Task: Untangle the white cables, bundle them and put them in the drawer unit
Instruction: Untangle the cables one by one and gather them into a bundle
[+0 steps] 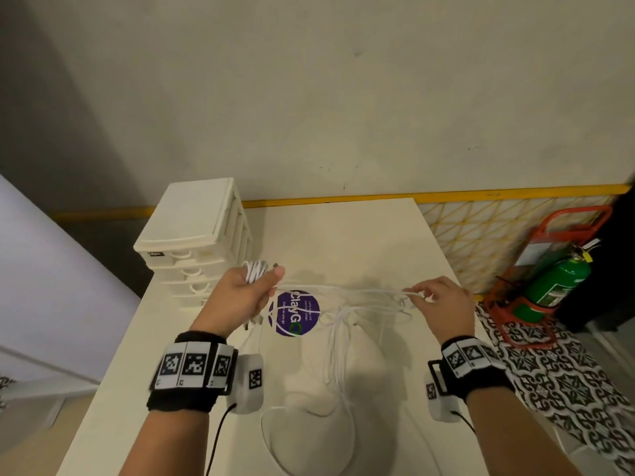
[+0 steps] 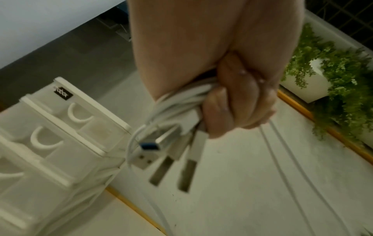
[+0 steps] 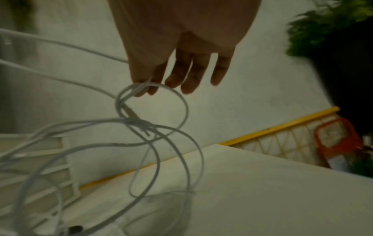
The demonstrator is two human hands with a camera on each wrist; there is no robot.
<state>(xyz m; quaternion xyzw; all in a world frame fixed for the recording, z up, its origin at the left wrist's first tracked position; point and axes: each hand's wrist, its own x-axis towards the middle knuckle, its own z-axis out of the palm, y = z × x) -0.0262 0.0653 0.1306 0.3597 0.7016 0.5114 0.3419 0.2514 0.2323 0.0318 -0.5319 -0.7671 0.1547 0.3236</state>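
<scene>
Several white cables (image 1: 338, 324) hang in a tangle between my hands above the cream table (image 1: 395, 242). My left hand (image 1: 245, 290) grips a coiled bunch of them (image 1: 256, 269); in the left wrist view its curled fingers (image 2: 238, 102) clamp the strands, and several USB plugs (image 2: 161, 151) dangle below. My right hand (image 1: 431, 295) pinches strands between thumb and forefinger, the other fingers (image 3: 193, 76) loosely extended, with loops and a knot (image 3: 137, 123) hanging beneath. The white drawer unit (image 1: 196, 235) stands at the table's back left, drawers closed.
A purple round sticker (image 1: 295, 312) lies on the table under the cables. A green fire extinguisher (image 1: 556, 280) in a red stand sits on the patterned floor to the right. A yellow-edged lattice rail (image 1: 481, 231) runs behind the table. Green plants (image 2: 333, 79) hang above.
</scene>
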